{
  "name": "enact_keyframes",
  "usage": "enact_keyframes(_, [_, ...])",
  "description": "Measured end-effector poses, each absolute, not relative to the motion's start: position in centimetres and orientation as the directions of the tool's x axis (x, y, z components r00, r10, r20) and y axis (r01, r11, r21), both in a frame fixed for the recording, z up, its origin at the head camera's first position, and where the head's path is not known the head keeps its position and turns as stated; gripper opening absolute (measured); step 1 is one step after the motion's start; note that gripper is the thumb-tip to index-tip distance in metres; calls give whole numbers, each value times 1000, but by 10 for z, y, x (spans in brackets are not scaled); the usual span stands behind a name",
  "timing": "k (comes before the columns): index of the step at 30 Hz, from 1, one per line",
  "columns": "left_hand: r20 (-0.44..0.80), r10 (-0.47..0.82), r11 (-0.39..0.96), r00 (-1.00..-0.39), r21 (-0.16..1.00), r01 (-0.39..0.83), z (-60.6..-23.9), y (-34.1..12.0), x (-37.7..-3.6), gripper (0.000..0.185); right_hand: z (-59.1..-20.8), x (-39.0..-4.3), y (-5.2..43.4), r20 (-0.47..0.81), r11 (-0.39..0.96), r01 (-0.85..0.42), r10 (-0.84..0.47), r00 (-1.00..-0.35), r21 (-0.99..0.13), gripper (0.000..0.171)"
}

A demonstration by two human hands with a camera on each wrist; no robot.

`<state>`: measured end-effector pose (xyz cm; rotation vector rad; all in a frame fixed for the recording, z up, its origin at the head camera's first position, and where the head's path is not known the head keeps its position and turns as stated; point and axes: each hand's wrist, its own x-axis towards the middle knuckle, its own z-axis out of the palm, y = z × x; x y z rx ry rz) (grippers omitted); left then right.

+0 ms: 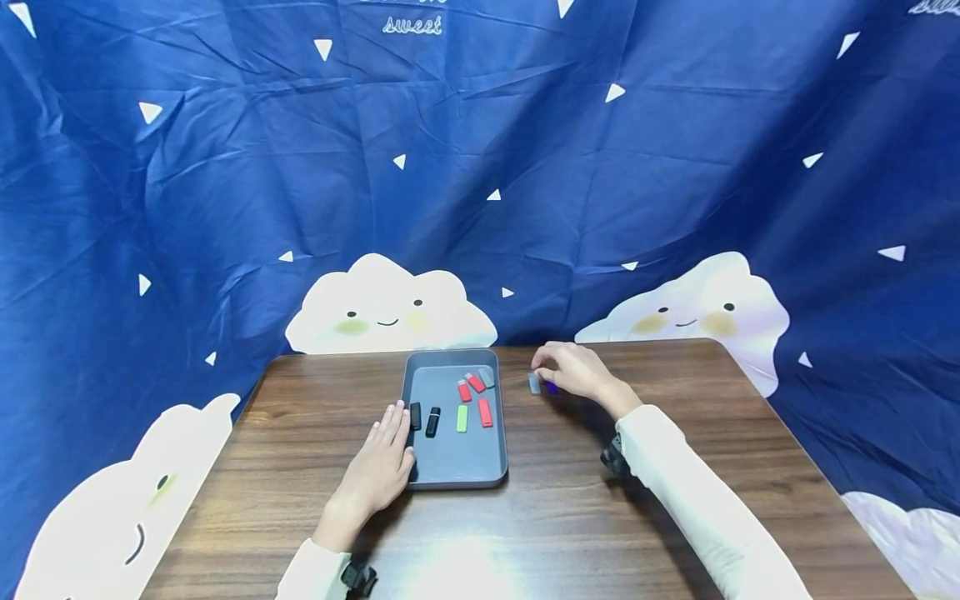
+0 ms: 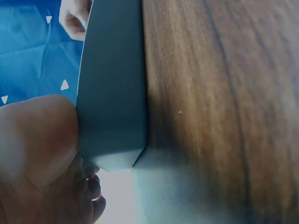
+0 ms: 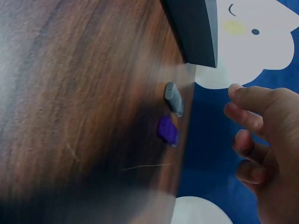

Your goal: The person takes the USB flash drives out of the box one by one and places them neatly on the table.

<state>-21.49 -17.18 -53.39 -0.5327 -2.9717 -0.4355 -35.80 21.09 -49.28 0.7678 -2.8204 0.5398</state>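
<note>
My left hand rests with straight fingers along the left wall of a grey tray; in the left wrist view its fingers are at the outer side wall. Inside the tray lie small USB flash drives: two black ones, including a capped one, a green one, three red ones, including a long one, and a grey one. To the tray's right, my right hand hovers with loosely bent, empty fingers above a grey USB drive and a purple USB drive lying on the table.
The tray stands near the far edge of the brown wooden table. Behind the table hangs a blue curtain printed with white clouds and triangles. Both wrists carry a small black camera over white sleeves.
</note>
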Motion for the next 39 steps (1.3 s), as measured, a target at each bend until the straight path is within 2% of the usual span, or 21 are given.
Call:
enact_keyframes(12, [177,328,884,-928,289,368,-536,-173,-216,58,-463,-353,189,274,779,-582,-522,-808,-233,6])
enact_keyframes(16, [146,323,894,-935,278,352,-536,-173,-216,59,-455,-350,182,254,780,-586,-534,-807,-221,6])
enact_keyframes(30, [154,323,895,-934,271,354,-535,-173,-213,58,-443,-350,163,257,757,-639,-596,-761,-137,5])
enact_keyframes(39, [147,321,896,-936,274,351,-536,-173,-215,58,-437,-350,152,240,755,-641,-602,-761,-141,5])
